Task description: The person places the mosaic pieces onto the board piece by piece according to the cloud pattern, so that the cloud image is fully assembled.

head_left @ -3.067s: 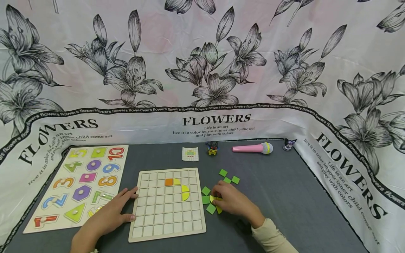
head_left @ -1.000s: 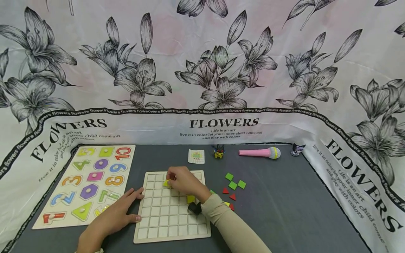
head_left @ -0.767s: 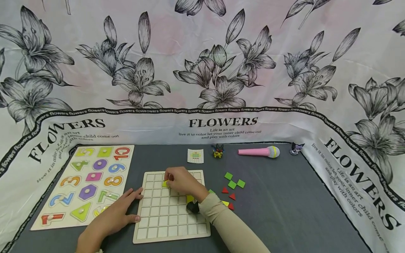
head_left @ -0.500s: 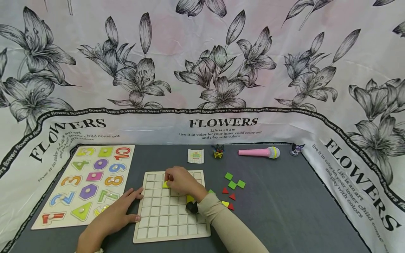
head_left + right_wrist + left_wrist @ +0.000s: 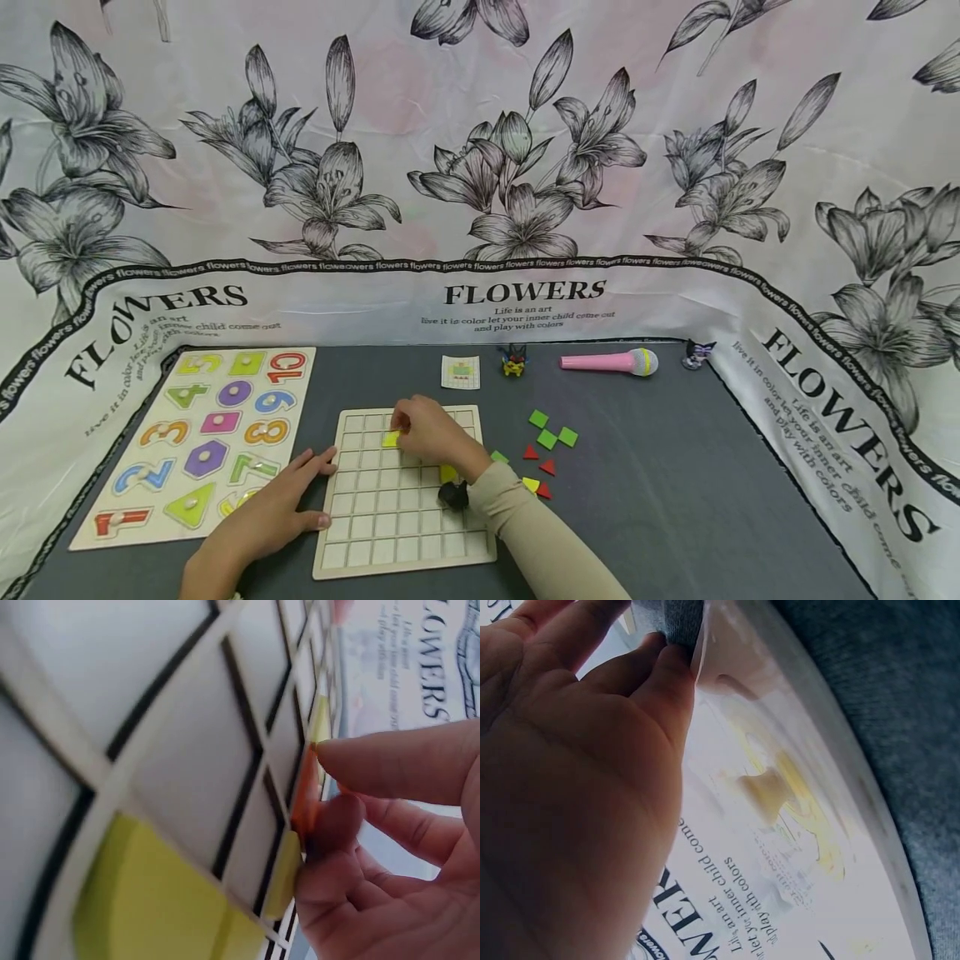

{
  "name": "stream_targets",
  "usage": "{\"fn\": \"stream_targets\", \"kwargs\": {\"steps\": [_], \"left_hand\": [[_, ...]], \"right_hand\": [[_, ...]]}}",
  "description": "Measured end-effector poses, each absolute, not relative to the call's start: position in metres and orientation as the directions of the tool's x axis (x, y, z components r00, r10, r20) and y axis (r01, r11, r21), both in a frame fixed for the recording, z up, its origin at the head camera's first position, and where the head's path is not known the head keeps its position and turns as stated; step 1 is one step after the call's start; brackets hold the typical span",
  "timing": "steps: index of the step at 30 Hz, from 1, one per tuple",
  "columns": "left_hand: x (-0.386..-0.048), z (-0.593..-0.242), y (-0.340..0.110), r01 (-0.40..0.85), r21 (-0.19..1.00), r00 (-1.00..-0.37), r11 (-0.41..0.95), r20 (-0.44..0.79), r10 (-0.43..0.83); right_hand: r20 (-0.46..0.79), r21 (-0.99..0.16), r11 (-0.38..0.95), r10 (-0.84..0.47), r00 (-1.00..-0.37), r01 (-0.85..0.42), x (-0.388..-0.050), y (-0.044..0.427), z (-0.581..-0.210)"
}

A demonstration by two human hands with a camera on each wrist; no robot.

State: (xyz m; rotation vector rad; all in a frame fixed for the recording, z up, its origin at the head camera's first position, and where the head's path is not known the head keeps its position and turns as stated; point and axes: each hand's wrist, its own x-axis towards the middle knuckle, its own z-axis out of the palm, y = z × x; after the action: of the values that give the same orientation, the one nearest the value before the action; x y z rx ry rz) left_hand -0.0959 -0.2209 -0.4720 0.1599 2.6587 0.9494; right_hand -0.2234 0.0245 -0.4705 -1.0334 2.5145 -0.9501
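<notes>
A wooden grid board (image 5: pixel 367 525) lies on the dark cloth in the head view. My right hand (image 5: pixel 431 429) reaches over its upper rows. Thumb and index finger pinch a small yellow tile (image 5: pixel 391 439) in a cell near the top, partly covered by the fingertips. In the right wrist view an orange square tile (image 5: pixel 304 795) sits beside these fingertips, and larger yellow rounded tiles (image 5: pixel 150 892) lie nearer the camera. More yellow (image 5: pixel 447 473) shows under the right wrist. My left hand (image 5: pixel 266 508) rests with extended fingers at the board's left edge.
Green squares (image 5: pixel 547 437), red triangles (image 5: pixel 547 467) and a yellow tile (image 5: pixel 531 484) lie right of the board. A number-and-shape puzzle (image 5: pixel 217 446) lies left. Behind are a pattern card (image 5: pixel 460 372), a small figure (image 5: pixel 513 361), a pink toy microphone (image 5: pixel 607 362) and another figure (image 5: pixel 697 355).
From the loose tiles at the right, my right hand has moved onto the board's upper rows with a yellow tile. It has stayed nearly still this last second. My left hand keeps its place.
</notes>
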Motion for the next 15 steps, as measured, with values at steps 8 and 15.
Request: {"fn": "stream_targets", "kwargs": {"steps": [8, 15], "left_hand": [[-0.095, -0.471, -0.22, 0.001, 0.638, -0.946, 0.77, -0.248, 0.207], [-0.097, -0.471, -0.22, 0.009, 0.638, -0.943, 0.77, -0.25, 0.219]], "right_hand": [[0.022, -0.775, 0.445, -0.69, -0.723, -0.449, -0.216, 0.049, -0.464], [0.129, -0.782, 0.392, -0.659, -0.741, -0.485, -0.204, 0.082, -0.456]]}}
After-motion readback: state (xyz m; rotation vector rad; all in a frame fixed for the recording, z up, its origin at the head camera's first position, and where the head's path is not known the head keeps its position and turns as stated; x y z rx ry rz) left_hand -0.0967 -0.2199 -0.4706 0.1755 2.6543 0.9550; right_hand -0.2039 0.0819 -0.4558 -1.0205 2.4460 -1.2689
